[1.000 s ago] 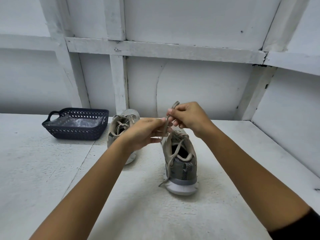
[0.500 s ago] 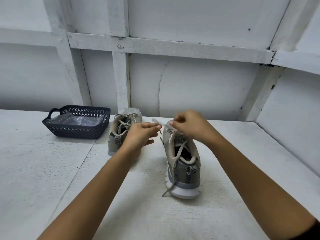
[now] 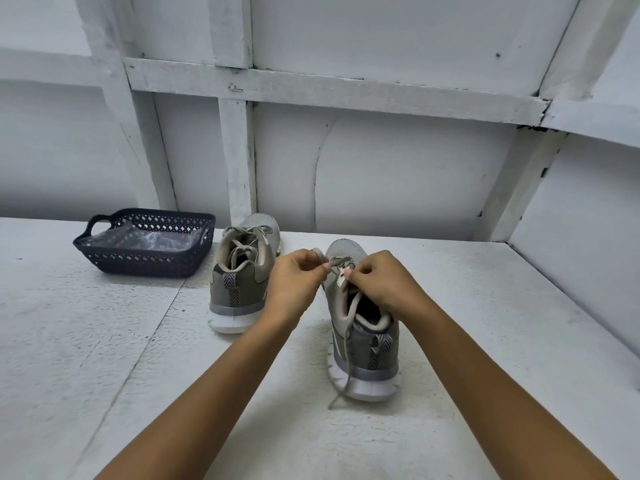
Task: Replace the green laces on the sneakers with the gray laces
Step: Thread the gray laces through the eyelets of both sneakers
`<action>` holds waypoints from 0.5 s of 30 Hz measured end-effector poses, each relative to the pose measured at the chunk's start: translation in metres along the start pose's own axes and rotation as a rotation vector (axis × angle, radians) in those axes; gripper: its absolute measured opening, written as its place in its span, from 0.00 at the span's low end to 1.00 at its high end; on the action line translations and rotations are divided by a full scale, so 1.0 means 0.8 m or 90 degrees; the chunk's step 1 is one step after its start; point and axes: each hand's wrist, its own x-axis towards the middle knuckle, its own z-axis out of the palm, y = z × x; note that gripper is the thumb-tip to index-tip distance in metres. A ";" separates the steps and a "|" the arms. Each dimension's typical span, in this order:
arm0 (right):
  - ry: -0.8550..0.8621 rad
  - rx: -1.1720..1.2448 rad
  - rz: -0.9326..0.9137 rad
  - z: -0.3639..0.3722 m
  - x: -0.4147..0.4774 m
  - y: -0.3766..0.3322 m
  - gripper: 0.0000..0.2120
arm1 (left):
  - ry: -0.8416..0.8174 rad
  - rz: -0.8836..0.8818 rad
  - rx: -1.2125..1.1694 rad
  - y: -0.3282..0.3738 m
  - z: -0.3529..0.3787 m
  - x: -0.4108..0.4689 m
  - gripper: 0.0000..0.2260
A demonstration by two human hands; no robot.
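White panelled wall [image 3: 398, 174] with painted battens fills the upper half of the frame. White rough-textured table [image 3: 86, 341] takes the lower half.

Dark perforated basket [image 3: 145, 263], upper left of the table, close to the wall. Clear plastic sheet [image 3: 145, 240] lies inside it. One handle faces the left edge of the frame.

Two gray sneakers with white soles, heels toward the camera, toes toward the wall. Left sneaker [image 3: 239, 292] sits centre frame, just right of the basket, with its lace [image 3: 242, 252] threaded and looped over the tongue. Right sneaker [image 3: 367, 348] sits lower and to the right, near the first but not touching it.

Both bare forearms reach in from the bottom edge and meet over the right sneaker's eyelets.

Left hand [image 3: 294, 285]: fingers curled, thumb and forefinger pinched on a strand of the gray lace [image 3: 346, 362] at the shoe's left side.

Right hand [image 3: 384, 282]: fingers curled, fingertips clamped on the lace at the tongue.

One free length of that lace runs down across the collar and heel. Its tip lies on the table beside the sole, lower centre of the frame.
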 end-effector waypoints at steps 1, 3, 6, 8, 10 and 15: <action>-0.007 0.030 0.008 -0.001 0.000 0.002 0.17 | 0.005 0.004 0.004 -0.001 0.002 0.000 0.09; -0.018 0.062 0.009 -0.002 -0.001 0.003 0.17 | 0.002 0.009 0.008 -0.004 0.007 0.000 0.08; -0.015 0.084 0.004 -0.001 -0.002 0.005 0.17 | -0.002 0.020 0.000 -0.008 0.012 0.000 0.10; -0.016 0.114 0.004 0.000 -0.003 0.007 0.16 | -0.004 0.026 -0.004 -0.010 0.013 0.001 0.11; -0.020 0.140 -0.002 0.001 -0.004 0.008 0.14 | -0.002 0.035 -0.006 -0.011 0.014 0.000 0.12; -0.007 0.125 -0.035 0.003 -0.004 0.012 0.17 | 0.037 0.073 0.022 -0.023 0.020 -0.005 0.13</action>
